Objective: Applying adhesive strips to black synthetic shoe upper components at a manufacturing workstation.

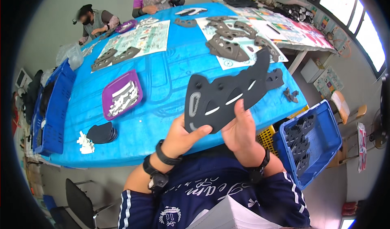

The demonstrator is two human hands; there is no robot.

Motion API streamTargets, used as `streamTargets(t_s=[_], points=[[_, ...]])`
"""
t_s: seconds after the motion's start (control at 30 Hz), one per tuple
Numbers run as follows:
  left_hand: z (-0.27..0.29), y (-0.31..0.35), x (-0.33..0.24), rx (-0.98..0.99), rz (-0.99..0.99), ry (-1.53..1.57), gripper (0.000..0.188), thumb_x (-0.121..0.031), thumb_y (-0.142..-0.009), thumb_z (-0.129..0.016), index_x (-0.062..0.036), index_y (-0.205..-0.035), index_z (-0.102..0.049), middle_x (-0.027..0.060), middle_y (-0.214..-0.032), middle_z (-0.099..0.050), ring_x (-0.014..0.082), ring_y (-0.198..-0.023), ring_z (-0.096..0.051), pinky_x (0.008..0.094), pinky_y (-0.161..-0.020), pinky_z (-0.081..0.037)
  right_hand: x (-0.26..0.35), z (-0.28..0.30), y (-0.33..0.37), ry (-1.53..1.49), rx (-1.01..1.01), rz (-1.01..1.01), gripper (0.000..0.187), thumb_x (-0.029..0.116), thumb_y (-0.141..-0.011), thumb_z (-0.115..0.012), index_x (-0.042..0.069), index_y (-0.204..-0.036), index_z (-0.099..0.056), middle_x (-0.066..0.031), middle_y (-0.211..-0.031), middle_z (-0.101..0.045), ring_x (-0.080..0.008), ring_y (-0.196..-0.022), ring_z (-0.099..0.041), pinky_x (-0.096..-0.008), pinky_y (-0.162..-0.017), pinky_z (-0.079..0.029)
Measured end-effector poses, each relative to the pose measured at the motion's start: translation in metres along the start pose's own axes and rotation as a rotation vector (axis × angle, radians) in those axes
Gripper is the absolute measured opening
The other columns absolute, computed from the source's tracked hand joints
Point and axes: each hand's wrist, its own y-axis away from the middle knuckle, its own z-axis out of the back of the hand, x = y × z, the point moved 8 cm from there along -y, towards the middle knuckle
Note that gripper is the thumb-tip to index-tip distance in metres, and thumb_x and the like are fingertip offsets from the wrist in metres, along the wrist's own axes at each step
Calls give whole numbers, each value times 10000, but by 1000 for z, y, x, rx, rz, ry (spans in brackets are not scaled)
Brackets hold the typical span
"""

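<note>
Above the table's near edge I hold up a dark grey, curved flat panel (215,92) with slots, round dimples and white strips showing in its openings. My left hand (181,137) is closed on its lower left corner, thumb on the front face. The right hand (242,132) grips the lower edge, thumb on the front; its other fingers are partly hidden behind the panel. Partly covered by the panel's right end, another grey piece (274,79) lies on the table beside small dark scraps (291,94).
A purple tray (106,101) of white strips, a dark stack (101,132) and loose white strips (85,142) lie leftward on the blue-covered table (162,86). Blue crates stand left (53,115) and right (325,147). Grey pieces (227,48) cover a printed sheet. Two people (95,23) work at the far side.
</note>
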Motion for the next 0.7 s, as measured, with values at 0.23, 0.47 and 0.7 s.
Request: streamTargets(t_s=[0.23, 0.47, 0.7], points=[[-1, -4, 33, 1, 271, -217, 232, -132, -826, -629, 9, -1008, -595, 41, -839, -630, 97, -778, -575, 225, -702, -467, 47, 41, 1, 620, 67, 228, 287, 19, -841, -564, -9, -1121, -505, -79, -1086, -560, -140, -993, -529, -286, -892, -397], [22, -19, 34, 66, 127, -316, 491, -154, -896, -512, -30, -1326, -311, 124, -1098, -552, 156, -890, -578, 278, -787, -464, 183, 88, -55, 1135, -306, 504, 668, 81, -736, -702, -42, -1252, -297, -137, -927, -607, -171, -785, -611, -225, -646, -484], [66, -14, 17, -92, 89, -350, 486, -133, -894, -504, -44, -1320, -288, 104, -990, -575, 146, -833, -565, 281, -757, -465, 181, 79, -131, 2712, -383, 127, 728, 359, -710, -692, -73, -1217, -398, -200, -878, -629, -305, -835, -624, -365, -690, -491]])
